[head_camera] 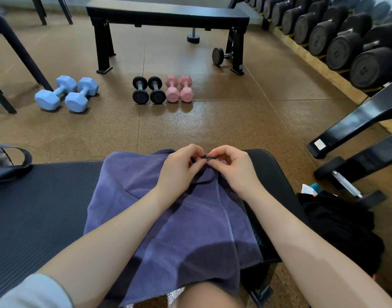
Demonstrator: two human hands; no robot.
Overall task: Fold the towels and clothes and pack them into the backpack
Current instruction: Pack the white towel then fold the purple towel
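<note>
A purple-grey towel (175,221) lies spread over the black padded bench (46,203) in front of me, its near edge hanging toward my lap. At the towel's far edge my left hand (179,167) and my right hand (232,167) meet, both pinching a small black loop or tag (207,158) attached to the towel. A thin dark cord runs from it across the cloth. At the left edge, a grey strap of the backpack (8,161) rests on the bench. A heap of black clothes (339,225) lies on the floor to the right.
On the brown floor ahead stand blue dumbbells (66,94), small black dumbbells (149,90) and pink dumbbells (179,88). A black flat bench (166,14) stands beyond them. A rack of large black dumbbells (337,34) lines the right side, with another bench frame (355,123) near it.
</note>
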